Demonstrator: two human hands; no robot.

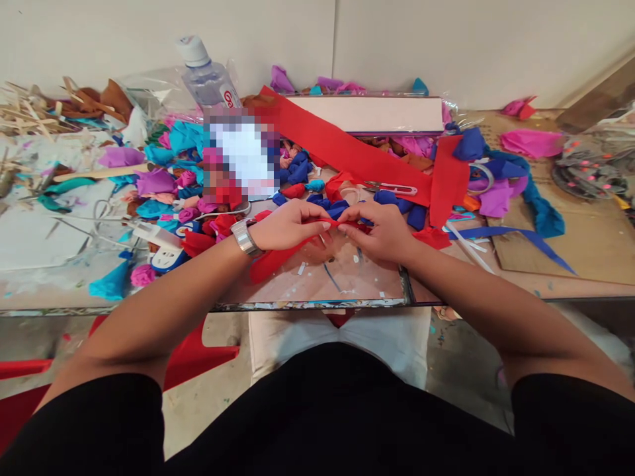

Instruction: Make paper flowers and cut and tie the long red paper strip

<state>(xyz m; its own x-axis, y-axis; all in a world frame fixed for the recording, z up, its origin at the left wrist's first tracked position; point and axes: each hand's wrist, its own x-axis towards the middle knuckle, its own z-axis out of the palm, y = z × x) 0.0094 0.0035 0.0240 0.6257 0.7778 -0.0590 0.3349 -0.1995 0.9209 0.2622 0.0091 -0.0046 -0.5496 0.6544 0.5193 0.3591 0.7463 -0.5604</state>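
Observation:
My left hand (292,227) and my right hand (374,230) meet above the table's front part, both pinching a narrow piece of red fabric. The red fabric strip (270,263) hangs below my left hand and trails to the left. A metal watch is on my left wrist. Just behind the hands lie dark blue rolled pieces (333,208) and small snips (397,188) with a pale handle. A long red cloth band (347,142) runs from the back centre down to the right, beside a shorter red piece (450,178).
A water bottle (206,79) stands at the back left near a pixelated bright object. Coloured fabric bits, a power strip (169,258) and cables lie left. Wooden sticks (30,119) fill the far left. Cardboard (585,225) and a blue ribbon (536,241) lie right.

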